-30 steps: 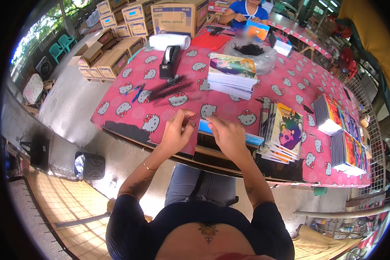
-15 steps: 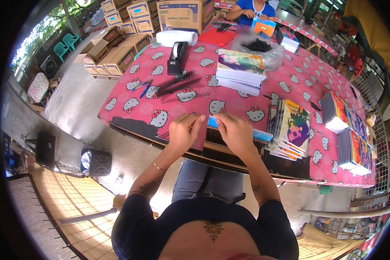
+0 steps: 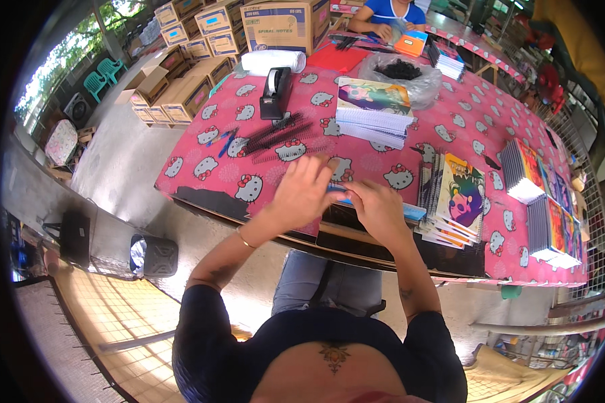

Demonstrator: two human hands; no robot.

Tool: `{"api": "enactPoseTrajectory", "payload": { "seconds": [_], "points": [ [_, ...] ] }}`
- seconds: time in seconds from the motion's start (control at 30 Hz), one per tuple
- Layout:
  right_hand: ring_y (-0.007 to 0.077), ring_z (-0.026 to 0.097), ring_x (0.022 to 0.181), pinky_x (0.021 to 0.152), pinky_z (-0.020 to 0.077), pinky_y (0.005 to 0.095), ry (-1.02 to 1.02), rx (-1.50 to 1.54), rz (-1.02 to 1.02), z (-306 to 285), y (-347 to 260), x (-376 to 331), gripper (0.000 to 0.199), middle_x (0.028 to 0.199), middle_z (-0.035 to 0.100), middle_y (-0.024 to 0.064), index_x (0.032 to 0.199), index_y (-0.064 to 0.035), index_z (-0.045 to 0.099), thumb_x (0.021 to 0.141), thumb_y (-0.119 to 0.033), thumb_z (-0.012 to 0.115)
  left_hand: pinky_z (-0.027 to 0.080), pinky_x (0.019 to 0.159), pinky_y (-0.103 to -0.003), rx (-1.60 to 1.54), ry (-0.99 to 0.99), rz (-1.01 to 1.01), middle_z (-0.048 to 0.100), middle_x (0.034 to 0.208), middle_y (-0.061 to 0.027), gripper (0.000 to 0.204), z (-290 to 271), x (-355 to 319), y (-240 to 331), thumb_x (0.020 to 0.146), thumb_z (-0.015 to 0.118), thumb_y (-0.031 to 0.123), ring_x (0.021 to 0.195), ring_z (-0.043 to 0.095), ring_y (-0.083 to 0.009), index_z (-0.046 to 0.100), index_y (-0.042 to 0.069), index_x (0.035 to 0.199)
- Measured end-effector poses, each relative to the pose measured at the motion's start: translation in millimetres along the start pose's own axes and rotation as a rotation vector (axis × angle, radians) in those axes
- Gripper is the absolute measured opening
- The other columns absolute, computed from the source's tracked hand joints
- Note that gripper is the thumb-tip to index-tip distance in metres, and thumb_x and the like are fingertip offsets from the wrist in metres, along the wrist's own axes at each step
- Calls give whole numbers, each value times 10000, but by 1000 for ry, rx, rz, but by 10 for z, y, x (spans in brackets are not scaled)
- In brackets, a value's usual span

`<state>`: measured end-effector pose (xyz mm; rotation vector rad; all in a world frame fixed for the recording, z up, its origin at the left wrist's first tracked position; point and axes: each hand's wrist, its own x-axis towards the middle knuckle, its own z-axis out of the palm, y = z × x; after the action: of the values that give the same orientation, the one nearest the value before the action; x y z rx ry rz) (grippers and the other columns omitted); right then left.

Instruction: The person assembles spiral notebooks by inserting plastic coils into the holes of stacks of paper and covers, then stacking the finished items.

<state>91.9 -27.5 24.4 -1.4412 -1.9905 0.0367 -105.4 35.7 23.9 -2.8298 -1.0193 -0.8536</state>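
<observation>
At the near edge of the table, my right hand (image 3: 378,209) curls its thumb and fingers on a thin notebook with a blue edge (image 3: 413,211); most of it is hidden under the hand. My left hand (image 3: 301,193) is raised at the notebook's left end, fingers stretched out and the thumb near the blue edge. Beyond it lie loose black spiral coils (image 3: 275,136) and blue-handled pliers (image 3: 227,142). A stack of unbound pads (image 3: 373,124) with an illustrated cover stands farther back. Fanned spiral notebooks (image 3: 458,195) lie right of my right hand.
A black tape dispenser (image 3: 275,97), a white roll (image 3: 273,62) and a clear bag of black coils (image 3: 398,72) sit farther back on the pink tablecloth (image 3: 363,161). Finished-looking notebook stacks (image 3: 548,232) line the right. Cardboard boxes (image 3: 279,28) rise behind; a co-worker (image 3: 390,15) handles notebooks across the table.
My left hand has lifted and moved right, its fingers going from curled to stretched out. My right hand stays at the notebook, shifted slightly. The co-worker's hands have moved lower.
</observation>
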Motion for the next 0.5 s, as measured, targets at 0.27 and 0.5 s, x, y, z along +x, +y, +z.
{"api": "enactPoseTrajectory", "payload": {
  "seconds": [0.27, 0.5],
  "points": [
    [330, 686, 771, 666, 531, 450, -43, 28, -21, -50, 42, 5, 147, 891, 705, 86, 1043, -111, 694, 930, -185, 635, 143, 1157, -664, 338, 95, 40, 397, 1567, -203, 903, 587, -440, 160, 874, 581, 631, 1490, 321, -335, 413, 4, 1501],
    [343, 688, 824, 751, 527, 464, -21, -82, 7, -294, 216, -283, 208, 931, 718, 90, 1110, -130, 691, 907, -154, 653, 184, 1138, -697, 347, -12, 113, 362, 1572, -243, 833, 434, -385, 101, 914, 573, 560, 1478, 315, -396, 400, -22, 1484]
  ]
}}
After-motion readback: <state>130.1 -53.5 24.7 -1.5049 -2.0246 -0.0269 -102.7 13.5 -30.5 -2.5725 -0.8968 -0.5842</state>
